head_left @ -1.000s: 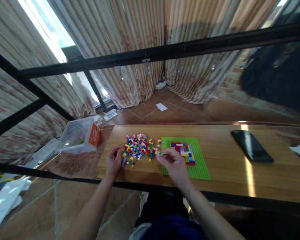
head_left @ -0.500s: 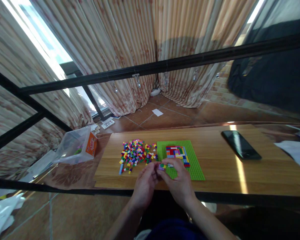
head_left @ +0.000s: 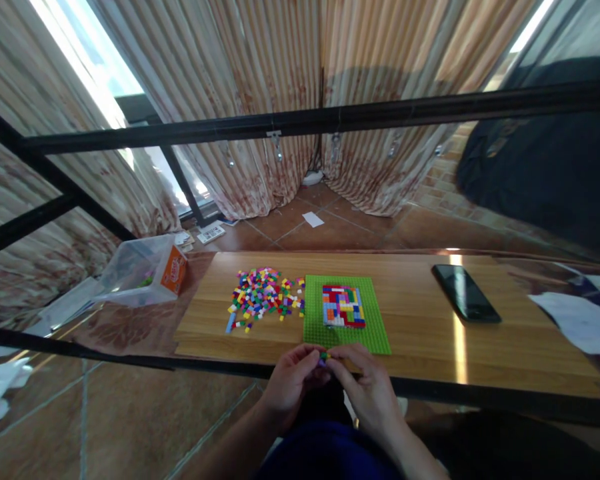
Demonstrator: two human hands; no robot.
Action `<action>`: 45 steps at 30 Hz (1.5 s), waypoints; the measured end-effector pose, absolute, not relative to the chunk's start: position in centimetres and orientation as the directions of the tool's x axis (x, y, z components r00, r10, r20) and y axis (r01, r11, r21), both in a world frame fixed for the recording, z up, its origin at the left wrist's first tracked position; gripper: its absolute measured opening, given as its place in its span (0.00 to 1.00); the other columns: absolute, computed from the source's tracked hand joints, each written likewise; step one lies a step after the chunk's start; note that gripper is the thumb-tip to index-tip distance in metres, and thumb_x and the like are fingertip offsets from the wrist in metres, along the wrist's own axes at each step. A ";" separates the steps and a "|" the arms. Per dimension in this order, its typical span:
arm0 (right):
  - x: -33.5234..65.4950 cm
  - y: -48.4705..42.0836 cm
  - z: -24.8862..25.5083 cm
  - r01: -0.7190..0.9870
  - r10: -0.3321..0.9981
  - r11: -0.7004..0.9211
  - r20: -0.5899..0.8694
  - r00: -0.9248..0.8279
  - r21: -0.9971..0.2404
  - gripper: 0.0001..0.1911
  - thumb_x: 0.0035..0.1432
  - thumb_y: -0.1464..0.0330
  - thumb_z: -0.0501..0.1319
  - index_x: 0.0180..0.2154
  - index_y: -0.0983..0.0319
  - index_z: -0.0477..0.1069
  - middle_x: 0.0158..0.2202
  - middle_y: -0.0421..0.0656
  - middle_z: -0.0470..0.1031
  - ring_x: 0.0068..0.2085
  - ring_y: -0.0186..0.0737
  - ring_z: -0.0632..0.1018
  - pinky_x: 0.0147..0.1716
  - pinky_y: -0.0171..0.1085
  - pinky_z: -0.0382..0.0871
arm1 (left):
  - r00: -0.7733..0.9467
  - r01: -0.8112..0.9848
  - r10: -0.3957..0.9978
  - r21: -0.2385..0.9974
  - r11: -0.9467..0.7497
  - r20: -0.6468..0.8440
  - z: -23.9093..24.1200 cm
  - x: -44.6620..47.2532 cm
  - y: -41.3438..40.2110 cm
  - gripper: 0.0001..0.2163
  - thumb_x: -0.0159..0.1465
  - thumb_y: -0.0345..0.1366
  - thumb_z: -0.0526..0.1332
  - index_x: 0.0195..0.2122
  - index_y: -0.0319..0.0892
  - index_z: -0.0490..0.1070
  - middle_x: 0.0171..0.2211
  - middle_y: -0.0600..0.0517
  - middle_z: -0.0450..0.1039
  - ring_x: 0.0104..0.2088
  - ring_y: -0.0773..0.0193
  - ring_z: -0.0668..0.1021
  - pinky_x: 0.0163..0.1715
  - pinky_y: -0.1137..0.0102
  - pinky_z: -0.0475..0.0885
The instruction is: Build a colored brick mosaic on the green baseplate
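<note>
My left hand (head_left: 293, 383) and my right hand (head_left: 366, 387) meet at the near edge of the wooden table (head_left: 430, 333), fingertips pinched together on a few tiny coloured bricks (head_left: 324, 359). Just beyond them lies a green baseplate (head_left: 375, 333) carrying a block of multicoloured bricks (head_left: 343, 307). A loose pile of small coloured bricks (head_left: 263, 297) is spread to the left of the baseplate.
A black phone (head_left: 464, 293) lies on the table to the right, white papers (head_left: 573, 320) beyond it. A clear plastic tub (head_left: 140, 270) with an orange label sits off the table's left end. Black frame bars (head_left: 330, 120) cross the view; curtains hang behind.
My left hand left the brick pile and joined my right hand. Both hands drew back from the baseplate's left edge to the table's near edge, holding small bricks between them.
</note>
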State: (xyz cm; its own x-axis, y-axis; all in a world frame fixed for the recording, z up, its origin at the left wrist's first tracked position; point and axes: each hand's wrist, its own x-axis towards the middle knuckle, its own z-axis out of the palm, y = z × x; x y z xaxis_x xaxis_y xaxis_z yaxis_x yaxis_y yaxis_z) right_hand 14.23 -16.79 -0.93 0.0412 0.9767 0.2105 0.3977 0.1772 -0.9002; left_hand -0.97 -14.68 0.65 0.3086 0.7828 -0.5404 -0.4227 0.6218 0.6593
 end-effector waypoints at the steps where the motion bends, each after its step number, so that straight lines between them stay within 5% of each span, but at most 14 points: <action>1: 14.3 -16.9 -1.0 0.409 0.974 0.185 0.221 0.041 -0.893 0.06 0.62 0.63 0.62 0.35 0.56 0.77 0.34 0.41 0.79 0.39 0.41 0.77 0.40 0.39 0.71 | 0.303 -0.395 0.781 0.673 0.625 -0.546 0.6 -0.9 -14.8 0.20 0.48 0.47 0.74 0.35 0.37 0.75 0.27 0.52 0.76 0.25 0.71 0.76 0.32 0.74 0.71; 10: 15.7 -17.5 -1.7 0.435 0.982 0.187 0.183 -0.052 -0.881 0.08 0.62 0.63 0.62 0.32 0.56 0.77 0.32 0.41 0.77 0.36 0.40 0.76 0.37 0.38 0.70 | 0.310 -0.140 0.774 0.779 0.612 -0.552 0.1 -0.3 -14.9 0.22 0.47 0.50 0.73 0.33 0.36 0.75 0.28 0.49 0.78 0.27 0.67 0.78 0.32 0.71 0.74; 18: 16.3 -17.7 -2.6 0.221 0.999 0.006 -0.001 -0.033 -0.975 0.11 0.60 0.59 0.63 0.31 0.57 0.79 0.30 0.42 0.77 0.35 0.40 0.76 0.36 0.37 0.70 | 0.359 -0.047 0.778 0.822 0.567 -0.516 -0.1 -0.1 -14.5 0.19 0.51 0.48 0.71 0.34 0.37 0.76 0.27 0.49 0.78 0.28 0.65 0.79 0.32 0.71 0.74; 23: 18.0 -15.1 -2.1 0.193 0.986 0.000 0.033 0.165 -0.981 0.09 0.55 0.59 0.66 0.32 0.57 0.80 0.33 0.43 0.79 0.36 0.40 0.78 0.37 0.38 0.72 | 0.351 -0.045 0.800 0.845 0.533 -0.486 0.1 -0.8 -12.9 0.17 0.53 0.48 0.69 0.32 0.38 0.76 0.29 0.50 0.78 0.29 0.65 0.78 0.33 0.70 0.74; 28: 21.2 -9.7 -2.6 0.302 0.933 0.001 0.110 0.343 -0.953 0.12 0.52 0.57 0.66 0.32 0.59 0.81 0.34 0.45 0.82 0.36 0.44 0.80 0.38 0.42 0.74 | 0.233 -0.034 0.864 0.884 0.466 -0.446 -0.9 -2.9 -10.6 0.16 0.51 0.47 0.70 0.31 0.38 0.76 0.31 0.51 0.77 0.31 0.65 0.78 0.37 0.70 0.74; 45: 21.5 -3.7 -4.4 0.594 0.974 -0.065 0.079 0.213 -0.802 0.14 0.54 0.61 0.60 0.36 0.59 0.81 0.36 0.45 0.83 0.35 0.43 0.80 0.38 0.41 0.72 | 0.135 -0.157 0.887 0.875 0.459 -0.441 -3.1 -5.5 -8.9 0.18 0.49 0.48 0.72 0.32 0.38 0.75 0.30 0.51 0.76 0.28 0.69 0.76 0.32 0.73 0.71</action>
